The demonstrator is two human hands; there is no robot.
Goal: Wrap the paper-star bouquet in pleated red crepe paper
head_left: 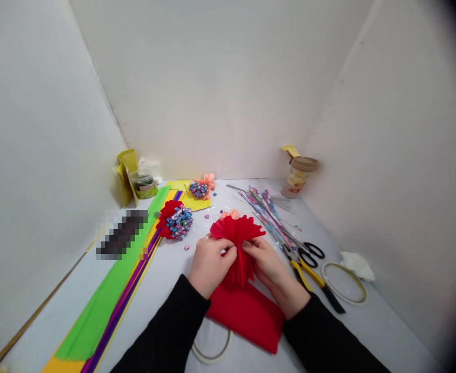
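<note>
Between my hands is a piece of red crepe paper (238, 228), gathered at the middle so that its top fans out in ruffles. My left hand (213, 261) pinches the gather from the left, thumb and fingers pressed together. From the right, my right hand (264, 259) pinches the same pleats. Underneath lies a folded red crepe sheet (247, 316) on the table. A peach paper flower (233, 213) shows partly behind the ruffled top. Left of my hands rests a bouquet of blue and pink paper stars (178, 221) with red paper around it.
Long green crepe strips (107, 305) and coloured sheets lie at left. Yellow-handled pliers (299, 272), scissors (311, 255) and a tape roll (344, 282) are at right. Another tape roll (212, 357) lies in front. A cup (299, 178) stands at the back right; walls enclose the table.
</note>
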